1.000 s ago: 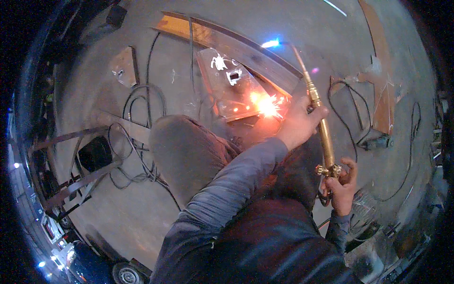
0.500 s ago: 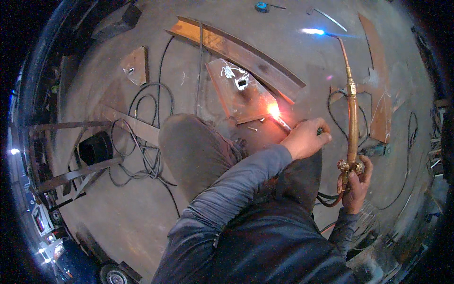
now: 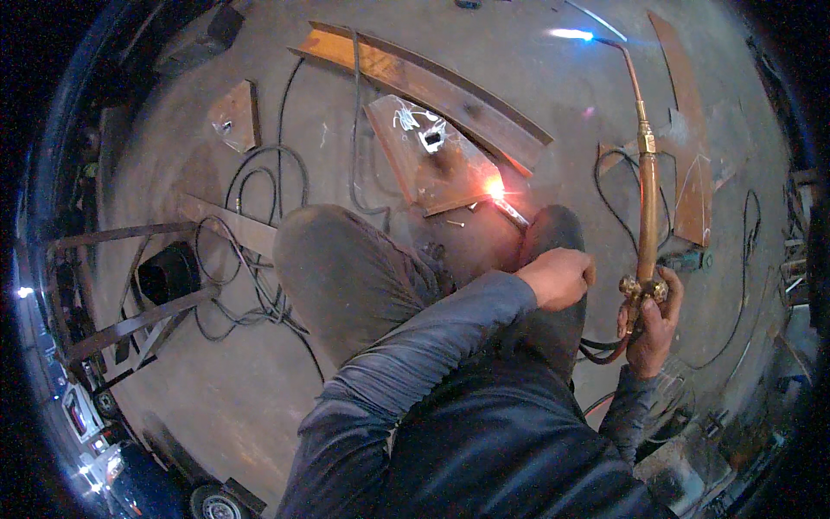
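My right hand (image 3: 654,333) is wrapped round the valve end of a brass gas torch (image 3: 647,208), held upright. A blue-white flame (image 3: 572,35) burns leftward from its bent tip. My left hand (image 3: 558,278) is closed above my right thigh, near the knee; whatever its fingers hold, if anything, is hidden. Past that knee lies a short metal bar or tool (image 3: 512,212), with a white-orange glow at its far end. The glow sits at the edge of a rusty steel plate (image 3: 441,177) bearing white chalk marks and a small square metal piece (image 3: 431,139).
A rusty steel channel (image 3: 432,86) lies behind the plate. Black hoses (image 3: 277,216) coil on the floor at left, beside a metal frame (image 3: 130,329). At right are a long rusty strip (image 3: 692,190) and a greenish power tool (image 3: 687,259). A screw (image 3: 456,224) lies before the plate.
My left hand has drawn back slightly toward me, and its fingers have curled in. The torch stays lit in my right hand. The whole view has shifted a little.
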`<state>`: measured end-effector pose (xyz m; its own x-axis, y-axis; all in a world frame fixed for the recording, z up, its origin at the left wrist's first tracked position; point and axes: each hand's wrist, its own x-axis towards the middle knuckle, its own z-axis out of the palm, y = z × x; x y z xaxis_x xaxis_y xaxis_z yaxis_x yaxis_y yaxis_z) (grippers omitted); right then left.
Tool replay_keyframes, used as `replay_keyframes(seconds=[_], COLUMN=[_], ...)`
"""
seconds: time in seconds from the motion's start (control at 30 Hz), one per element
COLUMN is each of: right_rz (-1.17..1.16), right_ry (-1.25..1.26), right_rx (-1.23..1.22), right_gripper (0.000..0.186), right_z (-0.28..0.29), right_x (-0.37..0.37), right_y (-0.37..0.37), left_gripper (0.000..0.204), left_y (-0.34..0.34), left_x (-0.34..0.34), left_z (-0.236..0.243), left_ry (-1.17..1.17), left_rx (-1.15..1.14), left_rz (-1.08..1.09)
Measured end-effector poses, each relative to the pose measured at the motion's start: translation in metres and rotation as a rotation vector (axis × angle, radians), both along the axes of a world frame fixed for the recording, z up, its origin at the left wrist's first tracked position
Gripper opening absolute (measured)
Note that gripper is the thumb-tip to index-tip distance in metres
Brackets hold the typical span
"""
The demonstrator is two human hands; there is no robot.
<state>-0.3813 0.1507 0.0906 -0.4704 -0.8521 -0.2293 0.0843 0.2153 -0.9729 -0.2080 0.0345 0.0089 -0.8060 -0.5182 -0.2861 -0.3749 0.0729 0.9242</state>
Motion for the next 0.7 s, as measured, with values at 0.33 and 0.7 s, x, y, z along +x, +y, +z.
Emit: replay_keyframes(seconds=[0.33, 0.7], right_rz=[0.034, 0.023], right_ry=[-0.007, -0.037], right_rx=[-0.019, -0.010], right_gripper=[0.070, 0.066], right_z=[-0.001, -0.003], right_x=[-0.001, -0.009], right_y=[-0.001, 0.001], left_gripper=[0.025, 0.039], left_y=[-0.002, -0.011], left_x=[0.001, -0.003], left_z=[0.008, 0.044], left_ry=[-0.008, 0.320], left_rx=[0.020, 0.365], left_rz=[0.029, 0.027])
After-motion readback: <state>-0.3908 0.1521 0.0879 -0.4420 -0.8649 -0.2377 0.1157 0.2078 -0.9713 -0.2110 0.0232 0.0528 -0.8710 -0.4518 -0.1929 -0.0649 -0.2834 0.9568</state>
